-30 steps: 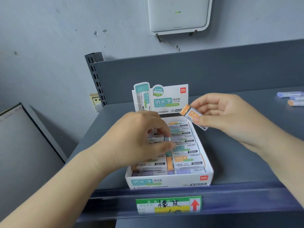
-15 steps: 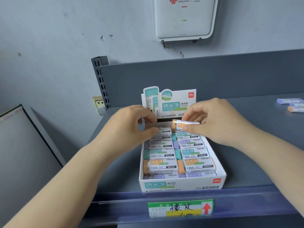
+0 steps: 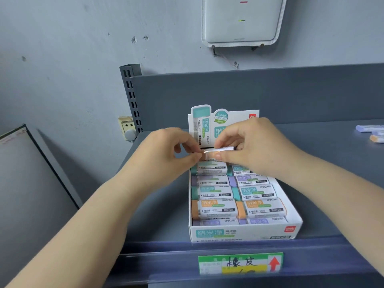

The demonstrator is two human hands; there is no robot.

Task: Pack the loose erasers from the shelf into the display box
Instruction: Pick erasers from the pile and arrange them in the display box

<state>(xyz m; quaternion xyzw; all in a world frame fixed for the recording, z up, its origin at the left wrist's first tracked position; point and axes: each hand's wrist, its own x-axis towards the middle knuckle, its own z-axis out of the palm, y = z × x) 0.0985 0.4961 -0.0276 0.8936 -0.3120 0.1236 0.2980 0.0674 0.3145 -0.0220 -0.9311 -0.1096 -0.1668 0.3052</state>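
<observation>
Right hand (image 3: pixel 257 150): thumb and fingers curled, pinching an orange-ended eraser (image 3: pixel 216 153) held level over the back row of the display box (image 3: pixel 245 232). Left hand (image 3: pixel 166 156): fingers curled, thumb and forefinger meeting at the eraser's left end; whether they truly grip it or only touch it, cannot tell (motion blur there).

Display box: sits at the front edge of the grey shelf (image 3: pixel 166 215), its printed header card (image 3: pixel 209 123) upright at the back, partly hidden behind both hands. Inside, packed erasers (image 3: pixel 216 208) lie in two columns, rows of green, purple, green, orange, purple from the hands toward the box front.

Right of the box and well apart from it, at the frame edge: loose erasers (image 3: pixel 372 133) on the shelf, purple ones and one orange-ended.

Below the box front: a green and yellow price label (image 3: pixel 239 263) with a red arrow on the shelf rail. Above and behind the box: a white wall unit (image 3: pixel 241 21); left of the box, a wall socket (image 3: pixel 127 127).
</observation>
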